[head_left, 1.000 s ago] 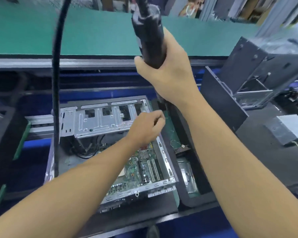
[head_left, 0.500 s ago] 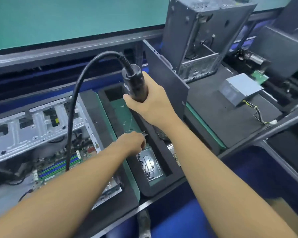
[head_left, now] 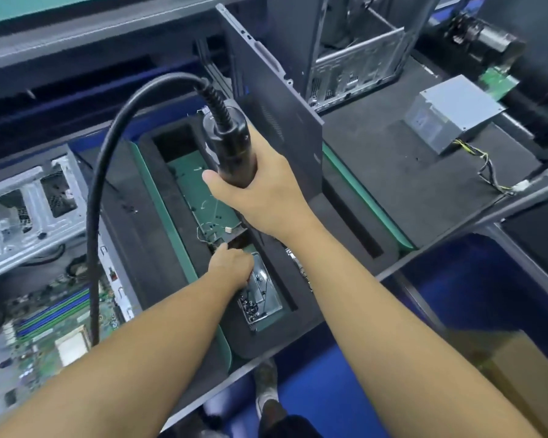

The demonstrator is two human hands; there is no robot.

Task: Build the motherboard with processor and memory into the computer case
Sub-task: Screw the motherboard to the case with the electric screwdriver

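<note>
Attention had been shifted off the computer case within the last second. A second earlier the left hand was held over the motherboard inside the case; half a second earlier it was already closing on the foam tray to the right. In the current frame it was found reaching down into the small metal dish of screws set in the near end of that tray. Fingers were curled downward and mostly hidden by the back of the hand, so it could not be told whether a screw was pinched.

The right hand was wrapped fully around the electric screwdriver, which was held upright above the tray's middle, its cable looped over toward the case. The bit was hidden behind the hand.

The motherboard was seen lying flat in the case at the left edge of the bench, memory slots and processor area visible. Whether all mounting screws were in could not be judged.

Likely reading: board seated, fastening under way, another screw being fetched. A second case and a power supply were left untouched on the far right mat.
</note>
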